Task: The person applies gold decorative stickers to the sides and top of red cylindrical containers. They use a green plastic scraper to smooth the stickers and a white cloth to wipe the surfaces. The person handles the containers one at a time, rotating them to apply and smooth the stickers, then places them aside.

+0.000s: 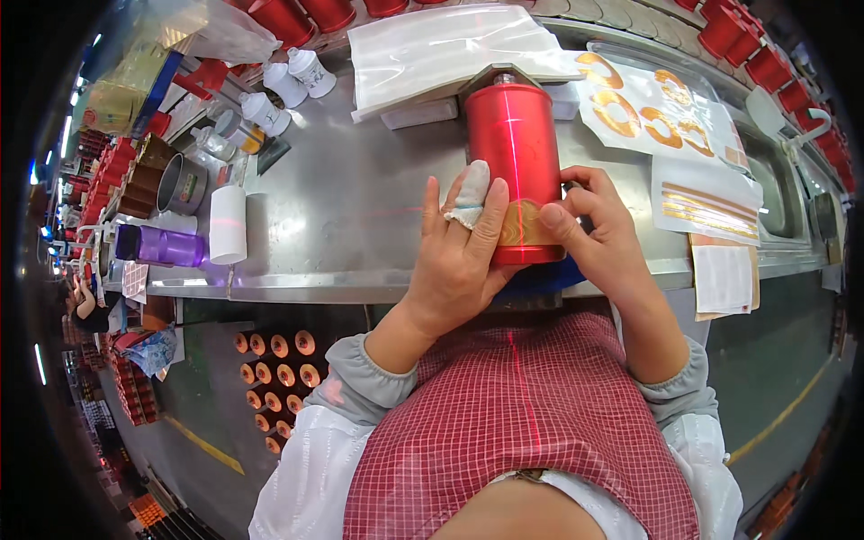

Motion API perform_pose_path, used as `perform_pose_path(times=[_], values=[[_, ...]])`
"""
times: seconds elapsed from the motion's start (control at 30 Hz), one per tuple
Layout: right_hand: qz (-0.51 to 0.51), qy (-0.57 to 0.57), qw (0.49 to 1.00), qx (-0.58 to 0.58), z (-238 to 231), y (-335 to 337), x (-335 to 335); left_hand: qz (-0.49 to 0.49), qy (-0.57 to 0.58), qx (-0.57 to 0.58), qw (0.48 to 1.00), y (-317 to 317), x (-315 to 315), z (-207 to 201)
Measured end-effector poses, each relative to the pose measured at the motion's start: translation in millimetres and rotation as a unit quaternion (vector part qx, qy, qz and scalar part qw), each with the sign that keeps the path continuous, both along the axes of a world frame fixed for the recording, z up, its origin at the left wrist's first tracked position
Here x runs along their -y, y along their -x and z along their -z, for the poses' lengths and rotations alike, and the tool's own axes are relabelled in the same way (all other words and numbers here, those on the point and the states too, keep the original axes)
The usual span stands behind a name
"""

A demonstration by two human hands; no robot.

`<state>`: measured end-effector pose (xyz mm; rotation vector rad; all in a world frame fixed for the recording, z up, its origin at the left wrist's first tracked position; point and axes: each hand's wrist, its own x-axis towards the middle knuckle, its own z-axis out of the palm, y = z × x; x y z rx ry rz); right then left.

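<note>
Gripping the red cylinder [512, 153], left hand [459, 247] and right hand [601, 229] seemingly press its gold label [525, 225].

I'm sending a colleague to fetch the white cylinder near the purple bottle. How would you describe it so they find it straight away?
Start at the steel worktable and go to its left end by the front edge. A purple bottle lies there on its side, and just right of it stands the white cylinder. It is plain, smooth and upright, unlike the small white capped bottles farther back.
</note>
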<state>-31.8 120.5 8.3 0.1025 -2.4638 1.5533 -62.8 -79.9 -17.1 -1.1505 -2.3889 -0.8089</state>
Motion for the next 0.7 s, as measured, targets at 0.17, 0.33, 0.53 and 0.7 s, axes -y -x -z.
perform_pose_path(times=[0.17, 0.33, 0.53, 0.7], values=[[-0.004, 0.016, 1.000, -0.016, 4.8, -1.3, -0.1, 0.009, -0.027, 0.024, 0.999, -0.4, -1.9, 3.2], [-0.009, 0.026, 0.999, -0.027, 6.2, -0.9, -0.5, 0.006, -0.038, 0.027, 0.999, -1.6, -3.8, 5.7], [-0.011, 0.040, 0.999, -0.029, 8.1, -0.9, -2.5, 0.008, -0.036, 0.028, 0.999, -2.5, -4.8, 5.6], [-0.024, 0.016, 0.999, -0.031, 9.3, 1.2, -8.5, 0.005, -0.069, 0.025, 0.997, -3.7, -7.0, 9.0]])
